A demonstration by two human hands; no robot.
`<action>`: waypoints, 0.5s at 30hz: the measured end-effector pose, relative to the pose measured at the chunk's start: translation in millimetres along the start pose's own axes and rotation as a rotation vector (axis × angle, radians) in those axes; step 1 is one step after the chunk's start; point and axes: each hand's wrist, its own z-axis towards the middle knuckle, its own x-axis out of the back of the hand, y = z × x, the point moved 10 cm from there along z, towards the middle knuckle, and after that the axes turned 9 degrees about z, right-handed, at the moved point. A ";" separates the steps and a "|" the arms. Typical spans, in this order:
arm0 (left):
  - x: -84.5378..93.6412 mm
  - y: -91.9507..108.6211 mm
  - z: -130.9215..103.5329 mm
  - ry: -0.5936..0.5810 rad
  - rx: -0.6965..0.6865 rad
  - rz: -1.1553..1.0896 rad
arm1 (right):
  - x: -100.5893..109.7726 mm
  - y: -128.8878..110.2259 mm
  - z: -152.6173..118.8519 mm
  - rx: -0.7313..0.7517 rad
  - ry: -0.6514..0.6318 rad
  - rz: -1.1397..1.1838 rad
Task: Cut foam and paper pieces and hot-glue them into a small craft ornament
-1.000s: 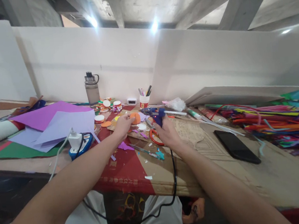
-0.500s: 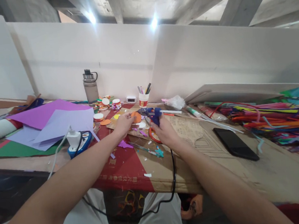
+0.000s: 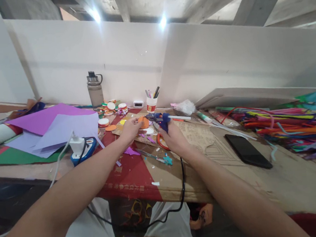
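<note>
Between the fingertips of my left hand (image 3: pixel 131 129) is an orange paper disc (image 3: pixel 143 122), held up over the cardboard. My right hand (image 3: pixel 173 135) is wrapped round the handle of a blue hot glue gun (image 3: pixel 163 121). Its nozzle points left and meets or nearly meets the disc; I cannot tell if they touch. A white glue stick (image 3: pixel 180 117) sticks out of the gun's back, and a black cord (image 3: pixel 183 183) hangs from its grip. Under my hands lie a white disc (image 3: pixel 149 131) and orange-handled scissors (image 3: pixel 162 142).
Left are purple paper sheets (image 3: pixel 67 131) and a blue power strip (image 3: pixel 85 151). A water bottle (image 3: pixel 95 93) and a paper cup of pens (image 3: pixel 151 104) stand at the back. Right are a phone (image 3: pixel 247 151) and a heap of pipe cleaners (image 3: pixel 292 120). Paper scraps litter the cardboard.
Both hands keep nearly the same pose with the disc and the glue gun. The whole view has shifted very slightly.
</note>
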 end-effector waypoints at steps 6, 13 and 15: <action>-3.1 -3.5 1.7 -0.022 0.002 -0.007 | -0.8 -2.4 -0.7 0.018 -0.003 0.006; -1.4 -3.7 3.7 -0.021 -0.011 -0.006 | -1.9 -2.9 -1.3 0.006 -0.012 -0.011; -1.0 -1.4 3.5 -0.020 -0.025 -0.017 | -2.0 -3.8 -1.2 0.014 -0.013 -0.009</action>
